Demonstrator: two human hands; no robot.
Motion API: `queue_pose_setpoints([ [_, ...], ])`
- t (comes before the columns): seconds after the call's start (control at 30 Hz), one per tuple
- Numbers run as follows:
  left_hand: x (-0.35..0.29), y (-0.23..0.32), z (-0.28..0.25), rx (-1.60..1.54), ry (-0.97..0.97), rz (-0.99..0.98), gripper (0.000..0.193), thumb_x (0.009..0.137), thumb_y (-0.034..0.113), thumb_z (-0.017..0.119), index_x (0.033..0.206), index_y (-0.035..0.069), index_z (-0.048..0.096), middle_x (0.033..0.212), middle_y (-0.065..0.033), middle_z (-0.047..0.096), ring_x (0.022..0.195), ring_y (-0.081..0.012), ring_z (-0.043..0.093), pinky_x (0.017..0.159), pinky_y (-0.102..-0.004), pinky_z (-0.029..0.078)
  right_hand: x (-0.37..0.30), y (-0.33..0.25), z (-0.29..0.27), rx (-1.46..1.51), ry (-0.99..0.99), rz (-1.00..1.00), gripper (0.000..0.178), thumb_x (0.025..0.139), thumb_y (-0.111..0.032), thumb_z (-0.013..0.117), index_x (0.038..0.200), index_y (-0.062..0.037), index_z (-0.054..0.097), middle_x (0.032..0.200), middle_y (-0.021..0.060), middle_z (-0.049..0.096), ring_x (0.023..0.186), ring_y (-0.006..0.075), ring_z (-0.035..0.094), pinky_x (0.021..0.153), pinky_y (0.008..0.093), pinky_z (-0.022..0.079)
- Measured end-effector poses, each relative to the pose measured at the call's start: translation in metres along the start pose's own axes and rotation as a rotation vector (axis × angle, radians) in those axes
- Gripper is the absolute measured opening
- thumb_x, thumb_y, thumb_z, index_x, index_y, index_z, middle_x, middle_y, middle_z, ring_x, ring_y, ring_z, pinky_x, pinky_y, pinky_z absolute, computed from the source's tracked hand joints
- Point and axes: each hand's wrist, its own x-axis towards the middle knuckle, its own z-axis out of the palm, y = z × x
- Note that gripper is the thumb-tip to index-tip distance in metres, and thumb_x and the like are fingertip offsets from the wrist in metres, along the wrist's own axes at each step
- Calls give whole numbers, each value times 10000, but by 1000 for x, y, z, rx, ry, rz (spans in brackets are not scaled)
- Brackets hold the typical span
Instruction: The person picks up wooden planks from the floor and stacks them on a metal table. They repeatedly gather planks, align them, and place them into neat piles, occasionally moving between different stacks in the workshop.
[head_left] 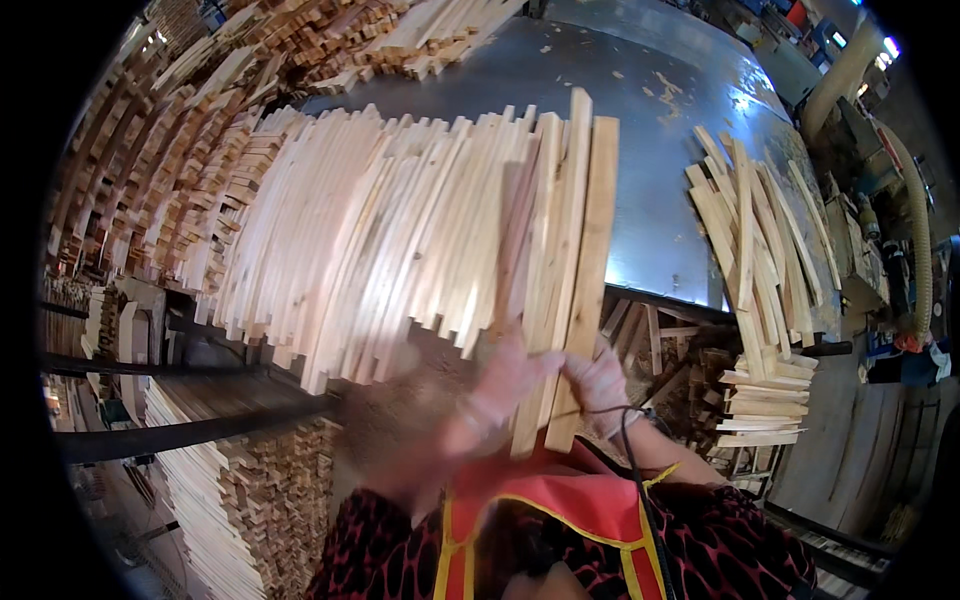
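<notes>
- Head view: I see the left hand [503, 385], blurred, and the right hand [598, 388] both grasping the lower ends of two wooden strips [594, 230], thumbs lying over them.
- The held strips stand at the right end of a long row of strips [330, 220], their far ends over the metal worktop [655, 240].
- Well to the right I see a loose pile of strips [742, 220], some crossing.
- I judge the step in hand to be squaring up or sorting strips at the row's edge.
- To my mind, the next move calls for levelling both ends before either hand lets go.
</notes>
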Motion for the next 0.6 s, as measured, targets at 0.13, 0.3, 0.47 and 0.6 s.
queue_pose_setpoints([
  [0.13, 58, 78, 41, -189, -83, -311, 646, 827, 191, 791, 1372, -43, 535, 1130, -153, 683, 1002, -231, 656, 909, -363, 554, 76, -1, -95, -443, 276, 190, 715, 875, -181, 753, 1489, -45, 413, 1186, 181, 657, 985, 288, 699, 892, 399, 592],
  [0.3, 93, 51, 59, 54, -72, -339, 728, 807, 284, 830, 1380, -41, 519, 1228, -195, 663, 1112, -307, 658, 986, -394, 529, 134, -2, -116, -1190, 205, 117, 566, 858, -274, 775, 1249, 23, 493, 1248, 246, 622, 1069, 331, 686, 923, 443, 575],
  [0.47, 111, 89, 49, 282, -123, -297, 844, 788, 383, 831, 1424, -52, 486, 1243, -250, 670, 1207, -373, 636, 1043, -427, 497, 164, 16, -111, 87, -84, 161, 479, 858, -414, 791, 1085, -23, 633, 1062, 79, 639, 1022, 187, 612, 934, 375, 509],
  [0.6, 117, 101, 65, 489, -316, -355, 1039, 825, 458, 805, 1544, -96, 300, 1354, -322, 606, 1322, -388, 574, 1108, -411, 452, 154, 1, -99, 632, -97, 238, 525, 902, -310, 762, 1326, -43, 605, 1158, 47, 661, 1066, 184, 623, 968, 340, 502],
])
